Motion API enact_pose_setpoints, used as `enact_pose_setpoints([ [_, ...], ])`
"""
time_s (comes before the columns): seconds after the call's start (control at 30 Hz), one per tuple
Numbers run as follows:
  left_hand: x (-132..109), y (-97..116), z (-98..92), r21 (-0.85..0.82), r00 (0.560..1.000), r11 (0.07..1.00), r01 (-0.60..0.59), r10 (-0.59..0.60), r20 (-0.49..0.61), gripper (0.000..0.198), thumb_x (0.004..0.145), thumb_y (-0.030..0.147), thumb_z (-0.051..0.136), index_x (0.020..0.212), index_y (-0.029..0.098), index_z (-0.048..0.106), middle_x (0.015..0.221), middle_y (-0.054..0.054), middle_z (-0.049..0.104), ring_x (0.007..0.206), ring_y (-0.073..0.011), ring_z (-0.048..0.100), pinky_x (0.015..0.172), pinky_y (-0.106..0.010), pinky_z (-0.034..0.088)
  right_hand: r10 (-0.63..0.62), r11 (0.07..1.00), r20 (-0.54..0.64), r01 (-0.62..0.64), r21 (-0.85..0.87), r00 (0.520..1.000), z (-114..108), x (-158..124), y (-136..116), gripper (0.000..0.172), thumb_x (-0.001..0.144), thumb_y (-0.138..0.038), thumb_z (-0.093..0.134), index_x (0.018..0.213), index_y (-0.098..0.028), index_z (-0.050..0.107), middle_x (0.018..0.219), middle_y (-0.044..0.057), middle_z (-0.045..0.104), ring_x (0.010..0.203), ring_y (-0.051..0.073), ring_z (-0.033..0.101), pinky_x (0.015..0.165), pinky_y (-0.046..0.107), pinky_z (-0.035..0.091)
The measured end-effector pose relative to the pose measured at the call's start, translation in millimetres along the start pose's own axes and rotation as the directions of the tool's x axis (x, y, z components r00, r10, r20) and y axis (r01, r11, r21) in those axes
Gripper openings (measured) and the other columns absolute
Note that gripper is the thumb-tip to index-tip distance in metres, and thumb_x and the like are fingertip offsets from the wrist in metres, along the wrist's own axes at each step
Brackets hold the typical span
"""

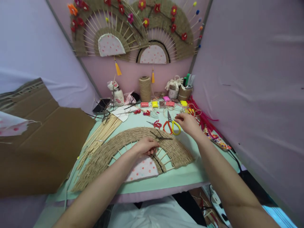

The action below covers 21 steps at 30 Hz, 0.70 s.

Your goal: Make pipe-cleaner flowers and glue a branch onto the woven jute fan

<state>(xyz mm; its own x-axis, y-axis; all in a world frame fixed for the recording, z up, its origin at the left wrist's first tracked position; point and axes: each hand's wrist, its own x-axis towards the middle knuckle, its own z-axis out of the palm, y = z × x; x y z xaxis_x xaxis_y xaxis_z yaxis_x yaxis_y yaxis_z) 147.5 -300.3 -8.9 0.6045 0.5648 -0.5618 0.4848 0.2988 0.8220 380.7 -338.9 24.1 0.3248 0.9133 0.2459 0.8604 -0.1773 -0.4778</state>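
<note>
A woven twine fan (182, 152) lies across the table, with wooden ribs showing and a pink dotted cloth half-circle (143, 167) at its base. My left hand (147, 145) rests over the fan's middle, fingers curled together; whatever they may hold is hidden. Just beyond it, a dark branching twig (161, 137) lies on the weave. Off the fan's far right edge, my right hand (188, 123) has its thumb and fingertips pinched together; I cannot make out anything between them. Beside those fingertips are scissors with red and yellow handles (175, 127), and small red scissors (156, 124) lie to their left.
Thin sticks (101, 133) lie left, by a large cardboard sheet (47, 142). Along the back stand a twine spool (144, 88) and a pen holder (185, 92), with clay packets (155, 104) in front. Pink pipe cleaners (201, 115) lie right. Two decorated fans (185, 50) hang behind.
</note>
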Motion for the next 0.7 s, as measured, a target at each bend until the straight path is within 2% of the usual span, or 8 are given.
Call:
enact_pose_setpoints([
  [0.07, -0.5, -0.1, -0.1, -0.005, 1.000, 1.000, -0.004, 0.004, 0.007, 0.030, 0.064, 0.040, 0.068, 0.067, 0.012, 0.058, 0.048, 0.002, 0.053, 0.034, -0.0034, 0.037, 0.036, -0.019, 0.018, 0.038, 0.996, 0.068, -0.032, -0.079, 0.997, 3.4, 7.8, 1.9, 0.014, 0.081, -0.026, 0.059, 0.086, -0.018, 0.070, 0.089, 0.007, 0.072, 0.084, 0.019, 0.063, 0.073, 0.027, 0.041],
  [0.17, -1.8, 0.4, -0.1, -0.008, 1.000, 1.000, -0.010, 0.010, 0.017, 0.031, 0.063, 0.042, 0.067, 0.066, 0.013, 0.058, 0.047, 0.003, 0.053, 0.034, -0.0036, 0.037, 0.036, -0.019, 0.017, 0.107, 0.976, 0.256, -0.052, -0.212, 0.961, 16.5, 13.9, 1.2, 0.017, 0.080, -0.031, 0.060, 0.087, -0.019, 0.070, 0.089, 0.008, 0.072, 0.084, 0.020, 0.064, 0.068, 0.026, 0.040],
  [0.23, -2.5, 0.6, 0.1, -0.006, 1.000, 1.000, -0.008, 0.008, 0.017, 0.030, 0.063, 0.042, 0.067, 0.065, 0.013, 0.058, 0.046, 0.003, 0.052, 0.034, -0.0036, 0.036, 0.036, -0.020, 0.017, 0.140, 0.967, 0.300, -0.065, -0.248, 0.944, 27.2, 15.5, -1.5, 0.020, 0.078, -0.033, 0.062, 0.088, -0.018, 0.069, 0.090, 0.010, 0.071, 0.084, 0.021, 0.065, 0.065, 0.026, 0.040],
  [0.47, -2.5, -0.4, 0.6, 0.018, 1.000, 1.000, -0.022, 0.022, -0.007, 0.035, 0.061, 0.046, 0.068, 0.059, 0.014, 0.054, 0.043, 0.003, 0.049, 0.034, -0.0036, 0.035, 0.036, -0.020, 0.018, 0.193, 0.948, 0.255, -0.113, -0.296, 0.948, 48.1, 16.2, -8.7, 0.035, 0.074, -0.034, 0.065, 0.101, -0.011, 0.062, 0.097, 0.019, 0.069, 0.089, 0.027, 0.065, 0.066, 0.030, 0.043],
  [0.6, -2.2, -0.3, 0.1, 0.023, 1.000, 0.999, -0.028, 0.028, 0.000, 0.040, 0.061, 0.050, 0.067, 0.056, 0.014, 0.052, 0.041, 0.003, 0.048, 0.033, -0.0037, 0.033, 0.037, -0.020, 0.017, 0.167, 0.952, 0.198, -0.106, -0.286, 0.966, 43.5, 22.3, -3.5, 0.033, 0.076, -0.037, 0.064, 0.099, -0.012, 0.062, 0.096, 0.018, 0.069, 0.088, 0.025, 0.065, 0.068, 0.029, 0.043],
  [0.7, -3.7, 1.5, 0.0, 0.023, 1.000, 0.999, -0.023, 0.024, -0.007, 0.041, 0.059, 0.052, 0.068, 0.055, 0.015, 0.051, 0.040, 0.003, 0.047, 0.031, -0.0033, 0.031, 0.036, -0.020, 0.015, 0.149, 0.955, 0.132, -0.108, -0.275, 0.980, 30.2, 41.3, 5.8, 0.028, 0.077, -0.039, 0.063, 0.091, -0.014, 0.064, 0.091, 0.015, 0.070, 0.087, 0.024, 0.065, 0.070, 0.029, 0.044],
])
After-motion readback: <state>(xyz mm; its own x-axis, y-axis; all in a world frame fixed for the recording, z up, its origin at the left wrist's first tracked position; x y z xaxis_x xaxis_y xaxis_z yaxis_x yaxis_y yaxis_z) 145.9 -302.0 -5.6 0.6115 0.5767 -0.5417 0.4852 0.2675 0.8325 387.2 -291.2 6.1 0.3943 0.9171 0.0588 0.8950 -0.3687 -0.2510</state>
